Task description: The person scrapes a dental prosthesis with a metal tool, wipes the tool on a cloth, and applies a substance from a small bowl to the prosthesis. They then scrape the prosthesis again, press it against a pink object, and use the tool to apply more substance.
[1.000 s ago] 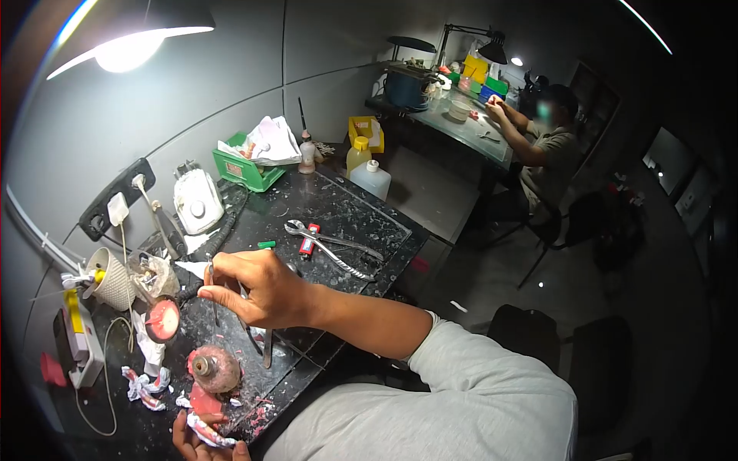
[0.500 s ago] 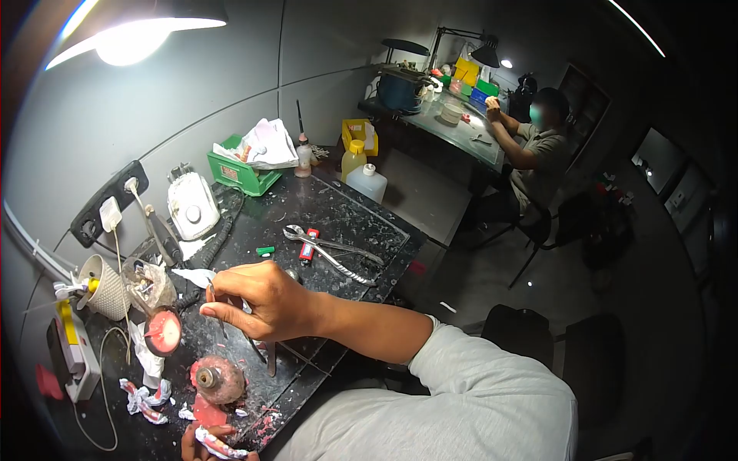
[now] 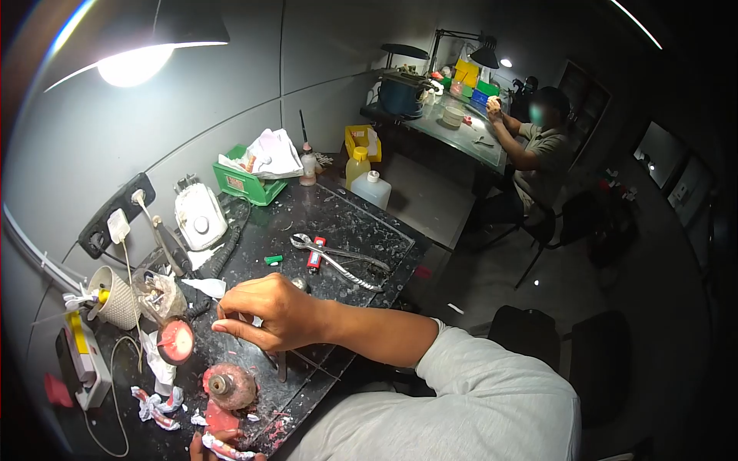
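My right hand [image 3: 269, 311] hovers over the black bench [image 3: 346, 223], fingers pinched on a thin metal tool [image 3: 221, 313] that is mostly hidden by them. Just below it stands a round pinkish burner-like pot [image 3: 228, 386], and a small dish of red wax [image 3: 175, 340] sits to its left. Only the fingertips of my left hand [image 3: 201, 455] show at the bottom edge, holding a pink-and-white piece [image 3: 224, 449]. A flat metal blade [image 3: 281, 366] lies on the bench under my right wrist.
Pliers [image 3: 338, 259] and a red lighter [image 3: 314, 252] lie mid-bench. A green bin [image 3: 247, 184], two bottles [image 3: 372, 187], a white device [image 3: 201, 217] and a cup [image 3: 115, 296] line the wall. A person [image 3: 538, 134] works at the far bench.
My right hand has dropped lower and closer to the round pot, and the tool now shows less. My left hand has slid further out of the bottom edge.
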`<act>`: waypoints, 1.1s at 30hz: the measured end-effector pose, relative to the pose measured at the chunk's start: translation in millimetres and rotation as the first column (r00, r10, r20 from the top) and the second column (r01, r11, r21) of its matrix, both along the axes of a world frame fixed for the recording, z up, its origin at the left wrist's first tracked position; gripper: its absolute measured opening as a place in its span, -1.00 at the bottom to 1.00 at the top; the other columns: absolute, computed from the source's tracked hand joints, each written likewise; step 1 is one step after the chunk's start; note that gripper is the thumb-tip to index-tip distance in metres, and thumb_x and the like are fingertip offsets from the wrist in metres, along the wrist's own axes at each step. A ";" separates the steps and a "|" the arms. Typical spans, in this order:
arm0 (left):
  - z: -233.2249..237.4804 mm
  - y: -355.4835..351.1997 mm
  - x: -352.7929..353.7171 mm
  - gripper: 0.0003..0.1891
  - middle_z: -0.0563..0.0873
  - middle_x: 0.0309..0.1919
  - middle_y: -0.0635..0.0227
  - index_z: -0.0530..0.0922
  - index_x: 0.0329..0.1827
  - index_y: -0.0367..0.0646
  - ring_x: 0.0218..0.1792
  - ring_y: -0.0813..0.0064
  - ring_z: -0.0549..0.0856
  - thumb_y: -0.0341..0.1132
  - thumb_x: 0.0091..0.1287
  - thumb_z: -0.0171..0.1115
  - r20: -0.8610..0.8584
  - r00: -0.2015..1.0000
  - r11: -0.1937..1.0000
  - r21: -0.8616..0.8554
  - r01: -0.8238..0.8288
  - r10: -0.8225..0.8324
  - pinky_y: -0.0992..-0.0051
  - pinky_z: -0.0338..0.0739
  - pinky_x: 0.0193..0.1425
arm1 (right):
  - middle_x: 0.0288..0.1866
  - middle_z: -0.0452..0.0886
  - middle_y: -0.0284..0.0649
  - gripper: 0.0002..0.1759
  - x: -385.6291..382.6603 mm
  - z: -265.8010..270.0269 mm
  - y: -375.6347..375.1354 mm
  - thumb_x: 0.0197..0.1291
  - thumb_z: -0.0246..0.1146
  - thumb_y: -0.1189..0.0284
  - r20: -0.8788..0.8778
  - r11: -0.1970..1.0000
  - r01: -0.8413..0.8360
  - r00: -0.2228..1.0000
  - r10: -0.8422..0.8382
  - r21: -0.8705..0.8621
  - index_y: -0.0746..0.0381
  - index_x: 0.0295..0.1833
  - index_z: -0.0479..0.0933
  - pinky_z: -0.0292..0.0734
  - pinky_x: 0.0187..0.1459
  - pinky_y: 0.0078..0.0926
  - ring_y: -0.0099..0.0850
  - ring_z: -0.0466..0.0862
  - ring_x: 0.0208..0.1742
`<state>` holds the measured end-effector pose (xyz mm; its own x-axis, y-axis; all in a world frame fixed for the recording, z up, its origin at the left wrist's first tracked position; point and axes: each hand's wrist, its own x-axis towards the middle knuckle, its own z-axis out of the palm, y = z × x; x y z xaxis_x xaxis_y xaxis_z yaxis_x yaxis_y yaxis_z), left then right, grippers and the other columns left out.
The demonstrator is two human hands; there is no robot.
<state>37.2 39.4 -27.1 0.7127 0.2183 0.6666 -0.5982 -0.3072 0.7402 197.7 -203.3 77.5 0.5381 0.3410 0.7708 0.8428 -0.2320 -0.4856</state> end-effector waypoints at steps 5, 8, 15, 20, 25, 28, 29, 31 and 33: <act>1.5 2.4 0.9 -0.05 0.57 0.14 0.11 0.19 0.49 -0.39 -0.09 0.45 0.57 -0.01 0.18 0.47 -0.014 1.000 1.000 -0.004 0.004 -0.004 0.45 0.45 0.07 | -0.41 0.65 -0.17 -0.83 1.6 -2.4 -0.8 0.26 0.41 0.42 0.042 0.999 0.011 0.999 -0.009 -0.044 0.28 -0.25 0.58 0.55 -0.40 -0.35 -0.25 0.68 -0.47; 1.9 2.1 3.7 -0.06 0.56 0.16 0.10 0.19 0.49 -0.39 -0.08 0.44 0.57 -0.02 0.19 0.47 -0.024 1.000 1.000 -0.009 0.005 -0.006 0.44 0.45 0.08 | -0.43 0.64 -0.18 -0.82 4.1 -5.0 -1.4 0.26 0.40 0.41 0.066 0.999 0.011 0.998 -0.008 -0.044 0.28 -0.26 0.58 0.55 -0.40 -0.34 -0.24 0.68 -0.47; 3.3 0.6 7.4 -0.07 0.54 0.22 0.08 0.19 0.49 -0.40 -0.05 0.44 0.57 -0.03 0.20 0.47 -0.044 0.999 1.000 -0.021 0.007 -0.008 0.43 0.46 0.10 | -0.44 0.64 -0.17 -0.82 3.5 -4.5 -2.5 0.26 0.40 0.41 0.066 0.999 -0.001 0.998 0.004 -0.041 0.28 -0.27 0.58 0.55 -0.40 -0.34 -0.24 0.68 -0.46; 4.1 -0.6 12.4 -0.07 0.53 0.26 0.06 0.19 0.48 -0.40 -0.04 0.43 0.57 -0.05 0.20 0.47 -0.068 0.998 0.999 -0.038 0.003 -0.005 0.42 0.46 0.12 | -0.44 0.64 -0.16 -0.82 4.6 -6.3 -2.7 0.26 0.40 0.42 0.082 0.999 -0.012 0.997 0.016 -0.042 0.29 -0.28 0.57 0.56 -0.38 -0.33 -0.22 0.69 -0.44; 4.6 3.3 7.9 -0.11 0.43 0.39 0.04 0.19 0.48 -0.41 0.01 0.42 0.55 -0.09 0.23 0.46 -0.100 0.994 0.999 -0.028 0.029 -0.032 0.41 0.47 0.16 | -0.44 0.64 -0.16 -0.82 3.1 -8.0 -2.4 0.25 0.40 0.42 0.095 0.999 -0.019 0.995 0.023 -0.047 0.29 -0.28 0.57 0.57 -0.38 -0.33 -0.21 0.70 -0.43; 7.7 0.9 12.4 -0.13 0.38 0.45 0.04 0.20 0.47 -0.43 0.04 0.41 0.54 -0.14 0.25 0.45 -0.089 0.995 0.998 0.030 0.050 -0.047 0.41 0.47 0.19 | -0.45 0.64 -0.16 -0.82 5.6 -3.2 -4.5 0.24 0.41 0.42 0.131 0.998 -0.008 0.991 0.016 -0.059 0.29 -0.30 0.58 0.57 -0.39 -0.34 -0.20 0.70 -0.44; 6.2 -5.1 14.2 -0.13 0.40 0.43 0.05 0.20 0.47 -0.44 0.03 0.42 0.54 -0.15 0.24 0.46 -0.070 0.997 1.000 -0.006 0.027 -0.027 0.42 0.47 0.18 | -0.45 0.64 -0.16 -0.82 4.0 -3.9 -4.5 0.24 0.41 0.43 0.145 0.998 0.000 0.989 0.009 -0.064 0.29 -0.31 0.58 0.57 -0.39 -0.35 -0.20 0.70 -0.45; 12.8 -4.7 8.2 -0.13 0.44 0.38 0.10 0.19 0.49 -0.44 0.06 0.40 0.54 -0.18 0.23 0.46 -0.089 0.996 0.999 -0.027 0.030 -0.032 0.41 0.45 0.21 | -0.45 0.65 -0.13 -0.82 0.5 -7.4 -1.8 0.24 0.41 0.41 0.112 1.000 -0.009 0.994 0.012 -0.023 0.29 -0.29 0.60 0.58 -0.39 -0.31 -0.17 0.70 -0.44; 10.9 -7.7 6.8 -0.03 0.47 0.32 -0.12 0.15 0.47 -0.49 0.27 0.12 0.56 -0.16 0.14 0.55 -0.112 0.993 0.991 -0.135 0.026 -0.042 0.20 0.45 0.39 | -0.42 0.69 -0.13 -0.83 0.9 -1.3 -2.8 0.20 0.45 0.43 0.091 1.000 0.013 0.996 -0.011 -0.020 0.30 -0.28 0.64 0.59 -0.40 -0.35 -0.23 0.71 -0.45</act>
<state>44.0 31.6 -16.2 0.7910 0.2737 0.5471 -0.5158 -0.1826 0.8370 198.6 -206.2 76.2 0.4706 0.3513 0.8094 0.8802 -0.2515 -0.4025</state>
